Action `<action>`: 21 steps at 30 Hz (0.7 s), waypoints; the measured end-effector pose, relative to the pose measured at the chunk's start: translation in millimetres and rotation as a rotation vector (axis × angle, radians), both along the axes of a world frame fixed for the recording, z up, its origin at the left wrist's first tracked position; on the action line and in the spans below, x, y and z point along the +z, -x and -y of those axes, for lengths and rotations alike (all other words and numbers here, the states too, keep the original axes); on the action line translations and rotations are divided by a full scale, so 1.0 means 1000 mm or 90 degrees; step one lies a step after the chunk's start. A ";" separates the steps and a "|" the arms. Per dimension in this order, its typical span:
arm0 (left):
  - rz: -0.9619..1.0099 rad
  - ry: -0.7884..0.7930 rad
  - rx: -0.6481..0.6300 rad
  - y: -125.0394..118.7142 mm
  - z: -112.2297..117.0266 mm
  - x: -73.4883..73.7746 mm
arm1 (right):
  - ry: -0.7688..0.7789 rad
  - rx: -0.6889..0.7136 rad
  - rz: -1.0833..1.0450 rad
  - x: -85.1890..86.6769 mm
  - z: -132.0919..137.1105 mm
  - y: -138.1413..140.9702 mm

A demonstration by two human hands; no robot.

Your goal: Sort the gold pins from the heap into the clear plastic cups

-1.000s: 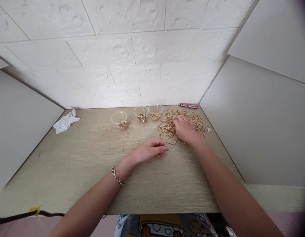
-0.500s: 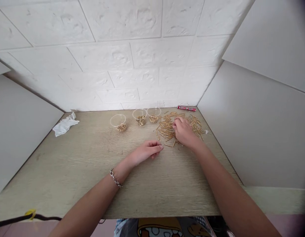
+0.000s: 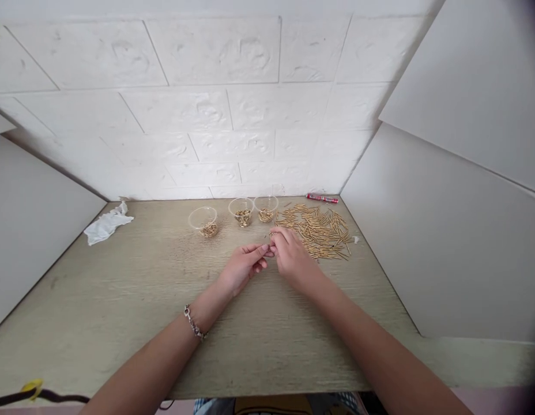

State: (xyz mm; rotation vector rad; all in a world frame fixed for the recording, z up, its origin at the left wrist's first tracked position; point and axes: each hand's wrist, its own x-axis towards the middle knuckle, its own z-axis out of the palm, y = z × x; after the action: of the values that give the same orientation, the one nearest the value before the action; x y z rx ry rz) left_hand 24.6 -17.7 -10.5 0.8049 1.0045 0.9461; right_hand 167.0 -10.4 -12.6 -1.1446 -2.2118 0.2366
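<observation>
My left hand [image 3: 245,265] and my right hand [image 3: 291,257] meet fingertip to fingertip over the middle of the table. Both are closed in a pinch; whatever lies between the fingers is too small and covered to make out. Just right of my right hand spreads a loose heap of thin gold-coloured metal rods [image 3: 326,230], partly hidden by that hand. Behind the hands stand three clear plastic cups: a left cup [image 3: 203,218], a middle cup [image 3: 241,207] and a right cup [image 3: 266,204]. Each has small gold-coloured pieces in its bottom.
A crumpled white tissue [image 3: 107,223] lies at the table's left. Against the white brick-pattern wall [image 3: 254,109] is a red and pink tube [image 3: 321,198]. White panels close off both sides. Fine brown specks lie around the left cup. A black cable [image 3: 55,396] runs at the lower left.
My right hand has left the rod heap and come left to my left hand, so their fingertips now meet. The left hand stays in a pinch. The view has tilted slightly.
</observation>
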 end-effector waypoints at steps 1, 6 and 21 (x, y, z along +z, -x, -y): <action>-0.006 0.002 0.000 0.000 0.000 -0.001 | -0.008 -0.003 0.010 0.001 0.001 0.000; -0.007 -0.007 -0.007 0.001 0.000 -0.003 | -0.039 0.002 -0.002 0.005 0.002 0.001; -0.039 -0.072 0.013 0.002 -0.002 0.001 | 0.060 -0.039 -0.214 0.003 0.003 0.003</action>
State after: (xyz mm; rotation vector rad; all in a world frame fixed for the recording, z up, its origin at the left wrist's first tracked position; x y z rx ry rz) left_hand 22.2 -15.5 -9.7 0.9247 1.0194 1.0078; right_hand 163.7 -13.2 -9.6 -1.1289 -1.8839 0.4757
